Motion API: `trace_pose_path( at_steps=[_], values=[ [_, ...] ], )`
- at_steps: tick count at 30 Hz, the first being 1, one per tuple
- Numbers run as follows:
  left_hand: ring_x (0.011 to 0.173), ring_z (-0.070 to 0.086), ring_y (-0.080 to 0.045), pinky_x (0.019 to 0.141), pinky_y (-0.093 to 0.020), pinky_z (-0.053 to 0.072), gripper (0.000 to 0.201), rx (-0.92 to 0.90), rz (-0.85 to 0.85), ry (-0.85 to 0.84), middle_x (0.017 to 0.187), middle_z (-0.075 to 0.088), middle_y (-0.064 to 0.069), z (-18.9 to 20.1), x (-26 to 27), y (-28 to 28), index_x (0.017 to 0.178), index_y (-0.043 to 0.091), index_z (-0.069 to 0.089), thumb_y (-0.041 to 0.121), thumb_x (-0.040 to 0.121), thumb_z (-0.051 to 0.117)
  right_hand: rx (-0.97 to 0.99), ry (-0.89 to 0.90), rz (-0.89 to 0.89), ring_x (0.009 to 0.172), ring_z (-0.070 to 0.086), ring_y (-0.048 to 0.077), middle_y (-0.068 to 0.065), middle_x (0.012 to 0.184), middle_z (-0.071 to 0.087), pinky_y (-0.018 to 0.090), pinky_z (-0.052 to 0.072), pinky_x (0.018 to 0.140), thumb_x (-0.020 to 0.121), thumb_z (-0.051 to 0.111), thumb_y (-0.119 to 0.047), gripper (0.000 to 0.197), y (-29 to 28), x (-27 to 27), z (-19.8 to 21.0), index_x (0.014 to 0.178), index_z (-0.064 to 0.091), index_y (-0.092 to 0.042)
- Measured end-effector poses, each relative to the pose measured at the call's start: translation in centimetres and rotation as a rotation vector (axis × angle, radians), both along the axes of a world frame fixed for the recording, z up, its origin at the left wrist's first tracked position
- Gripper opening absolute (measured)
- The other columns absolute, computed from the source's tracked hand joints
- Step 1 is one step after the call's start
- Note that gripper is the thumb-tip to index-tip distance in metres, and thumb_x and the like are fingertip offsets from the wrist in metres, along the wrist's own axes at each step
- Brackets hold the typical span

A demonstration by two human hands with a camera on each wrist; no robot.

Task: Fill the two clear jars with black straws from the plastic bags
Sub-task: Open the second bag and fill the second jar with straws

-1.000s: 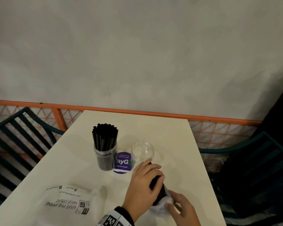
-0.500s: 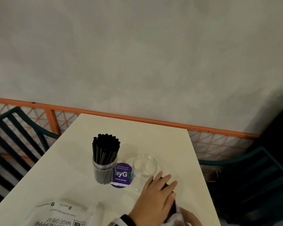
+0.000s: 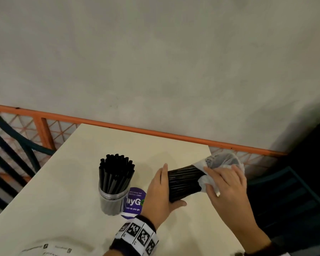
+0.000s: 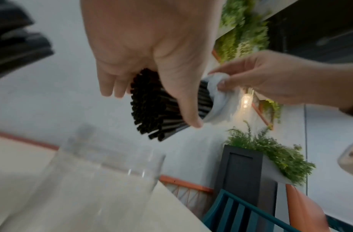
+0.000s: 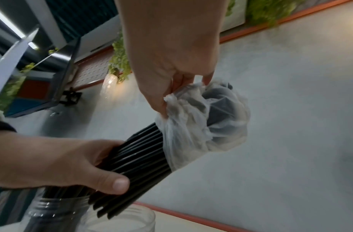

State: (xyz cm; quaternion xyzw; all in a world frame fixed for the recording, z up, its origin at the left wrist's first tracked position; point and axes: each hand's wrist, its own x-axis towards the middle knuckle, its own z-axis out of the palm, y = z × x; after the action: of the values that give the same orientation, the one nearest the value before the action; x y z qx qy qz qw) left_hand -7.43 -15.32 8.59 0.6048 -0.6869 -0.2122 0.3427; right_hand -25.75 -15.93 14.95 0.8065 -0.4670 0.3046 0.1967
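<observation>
Lifted clear of the desk since a second ago, the bundle of black straws now hangs tilted over the empty jar. Left hand wraps the bare end; right hand pinches the plastic bag bunched on the far end. Beside them the first jar stands packed full. One jar done, one unfilled; an emptied bag lies nearby.

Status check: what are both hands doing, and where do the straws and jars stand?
Left hand grips straw bundle; right hand pinches bag on its far end. One jar full; empty jar under the bundle. Nothing in the way.
</observation>
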Motion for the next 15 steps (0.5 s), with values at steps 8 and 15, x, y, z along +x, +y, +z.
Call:
trace_pose_path(
  at_steps=[8,15],
  values=[
    [0.113,0.051,-0.023,0.097,-0.035,0.044,0.104,-0.088,0.110,0.117,0.126,0.049,-0.009,-5.1,-0.1,-0.9,0.136,0.009,0.028,0.084,0.063,0.034,-0.053,0.264,0.110,0.086,0.057,0.019,0.002,0.085,0.067,0.046,0.034,0.102,0.082,0.044,-0.017,0.032,-2.3,2.5,-0.4,0.103,0.068,-0.013],
    [0.120,0.052,-0.036,0.092,-0.050,0.049,0.081,-0.057,0.091,-0.147,0.128,0.055,-0.019,-6.4,0.2,-1.2,0.124,0.003,0.044,0.071,0.082,0.029,-0.043,0.308,0.206,0.092,0.048,0.015,0.001,0.085,0.067,0.039,0.020,0.110,0.080,0.046,-0.015,0.028,-2.6,3.3,-0.7,0.099,0.067,-0.015]
  ],
)
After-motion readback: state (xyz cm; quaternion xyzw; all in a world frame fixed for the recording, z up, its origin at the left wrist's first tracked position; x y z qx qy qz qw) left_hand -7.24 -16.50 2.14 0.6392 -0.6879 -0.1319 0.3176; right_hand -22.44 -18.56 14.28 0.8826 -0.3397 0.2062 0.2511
